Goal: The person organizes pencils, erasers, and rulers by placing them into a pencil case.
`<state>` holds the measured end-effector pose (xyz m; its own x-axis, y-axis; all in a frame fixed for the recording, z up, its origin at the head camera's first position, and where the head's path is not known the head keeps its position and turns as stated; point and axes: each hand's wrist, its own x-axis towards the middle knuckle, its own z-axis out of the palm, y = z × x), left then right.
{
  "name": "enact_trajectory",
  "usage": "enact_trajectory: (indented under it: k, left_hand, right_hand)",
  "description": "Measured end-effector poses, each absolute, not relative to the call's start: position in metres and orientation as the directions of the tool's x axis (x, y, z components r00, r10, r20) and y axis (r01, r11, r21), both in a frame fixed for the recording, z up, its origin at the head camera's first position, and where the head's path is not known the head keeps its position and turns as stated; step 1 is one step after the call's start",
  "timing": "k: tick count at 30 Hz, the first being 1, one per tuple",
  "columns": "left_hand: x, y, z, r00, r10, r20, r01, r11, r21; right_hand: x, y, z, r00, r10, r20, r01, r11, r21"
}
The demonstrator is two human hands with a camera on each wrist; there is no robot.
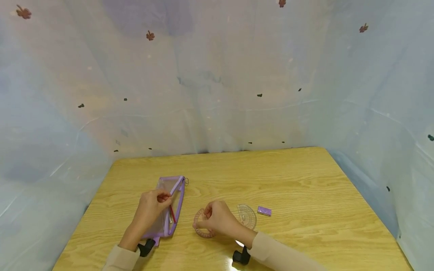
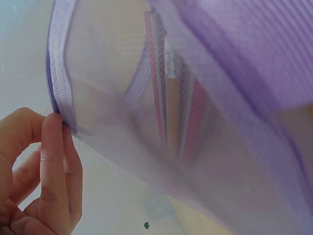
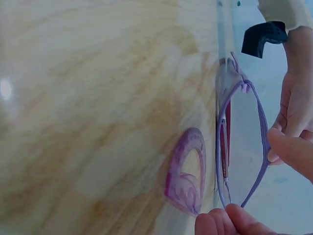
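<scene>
My left hand (image 1: 149, 207) pinches the zipper edge of a purple mesh pencil pouch (image 1: 181, 210) and holds its mouth apart. In the left wrist view, red-and-white sticks and a wooden pencil (image 2: 172, 107) with a metal end show through the mesh (image 2: 107, 58). My right hand (image 1: 222, 218) hovers over a pink see-through protractor (image 1: 198, 217), partly covering it in the head view. From the right wrist, the protractor (image 3: 187, 171) lies on the table, with thumb and fingertips spread apart and nothing between them.
A clear protractor (image 1: 247, 218) lies right of the right hand, partly behind the wrist. Beyond it sits a small purple block (image 1: 264, 210). The wooden table (image 1: 305, 188) is backed by a pale curtain (image 1: 217, 75) that also hangs at both sides.
</scene>
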<state>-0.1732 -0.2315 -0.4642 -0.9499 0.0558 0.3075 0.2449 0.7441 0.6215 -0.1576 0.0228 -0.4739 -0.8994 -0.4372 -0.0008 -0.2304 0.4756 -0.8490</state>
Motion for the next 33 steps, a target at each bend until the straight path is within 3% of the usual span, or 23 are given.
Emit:
enact_trajectory:
  k: [10,21,33]
  left_hand:
    - [-0.173,-0.231,-0.463,-0.953,0.06,0.296,0.242,0.739,0.629]
    - [-0.173,-0.23,-0.462,-0.941,0.071,0.33,0.273,0.735,0.62]
    - [-0.172,-0.231,-0.463,-0.949,0.069,0.307,0.257,0.733,0.63]
  right_hand:
    - [-0.149,0.025,-0.477,-0.901,-0.432,0.037,-0.303,0.567,-0.766]
    - [-0.144,0.026,-0.485,-0.899,-0.438,0.007,-0.3,0.603,-0.74]
    - [-0.139,0.021,-0.491,-0.879,-0.463,0.115,-0.426,0.654,-0.625]
